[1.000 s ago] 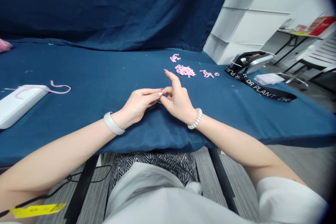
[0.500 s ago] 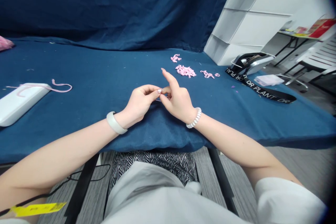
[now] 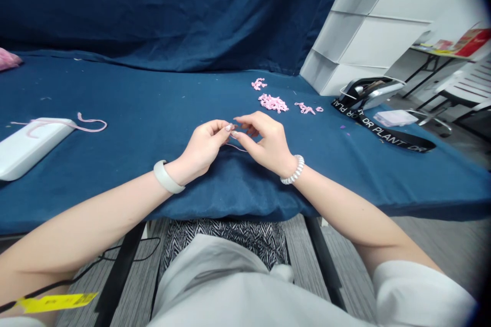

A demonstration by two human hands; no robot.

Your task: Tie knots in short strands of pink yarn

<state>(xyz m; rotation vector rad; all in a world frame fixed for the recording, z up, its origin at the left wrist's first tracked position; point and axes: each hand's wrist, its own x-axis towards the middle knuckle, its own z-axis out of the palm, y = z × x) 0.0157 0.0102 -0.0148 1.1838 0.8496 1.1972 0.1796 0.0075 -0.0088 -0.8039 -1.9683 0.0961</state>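
Note:
Both of my hands are close together above the blue cloth-covered table (image 3: 153, 112), near its front edge. My left hand (image 3: 203, 149) and my right hand (image 3: 266, 142) pinch a thin pink cord (image 3: 236, 147) between their fingertips. Most of the cord is hidden by my fingers, and only a short loop shows below them. Just beyond my right hand lies a loose heap of small pink cord pieces (image 3: 273, 103). A smaller pink cluster (image 3: 259, 84) sits behind it, and another (image 3: 305, 108) lies to its right.
At the left, a white rectangular box (image 3: 32, 147) lies with a pink cord (image 3: 92, 123) across it. At the right are a black "DR PLANT" lanyard (image 3: 383, 134), a black-and-silver device (image 3: 368, 93) and a small clear case (image 3: 395, 118). White shelving (image 3: 364, 25) stands behind.
My right index finger has folded down from pointing upward to meet my left fingertips. A longer piece of pink cord now shows below my hands, and the view has shifted slightly.

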